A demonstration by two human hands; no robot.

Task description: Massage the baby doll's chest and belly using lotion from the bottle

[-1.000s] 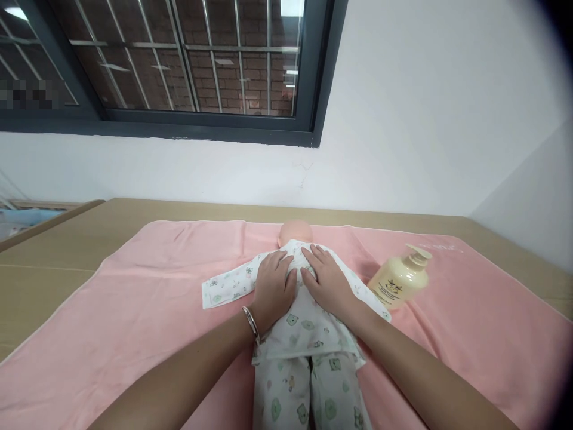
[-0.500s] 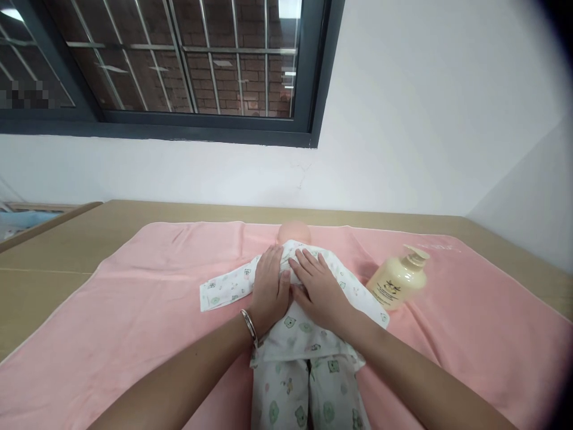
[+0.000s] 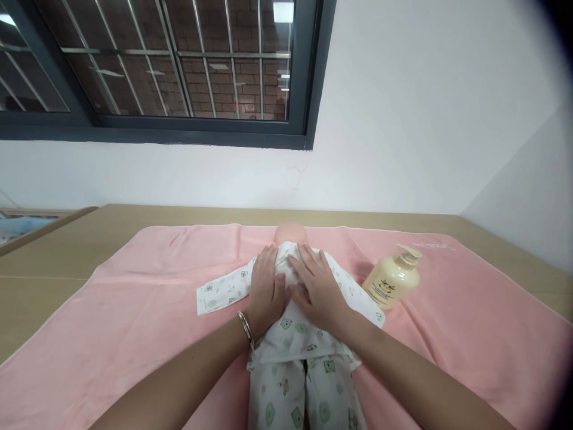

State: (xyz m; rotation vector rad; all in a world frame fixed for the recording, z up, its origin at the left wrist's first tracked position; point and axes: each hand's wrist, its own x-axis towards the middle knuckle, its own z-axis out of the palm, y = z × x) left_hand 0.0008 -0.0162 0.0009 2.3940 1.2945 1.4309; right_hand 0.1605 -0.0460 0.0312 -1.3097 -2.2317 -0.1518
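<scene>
A baby doll lies lengthwise before me; only the smooth round top of its head shows beyond the clothes. It wears a white printed top with sleeves spread to both sides, and matching trousers whose lower ends are out of view. My left hand rests flat on the left side of the top's upper part, fingers stretched toward the head. On the right side lies my right hand, flat with fingers somewhat spread. The thumbs come close together at the middle. Neither hand grasps anything.
Beneath the doll a pink towel covers much of the wooden tabletop. A pale yellow pump bottle leans or lies tilted by the right sleeve. Behind stand a white wall and a dark-framed barred window.
The view has shifted slightly, so everything appears a little further left. My right fingers have slid slightly forward toward the doll's head. My left hand stays in place on the top.
</scene>
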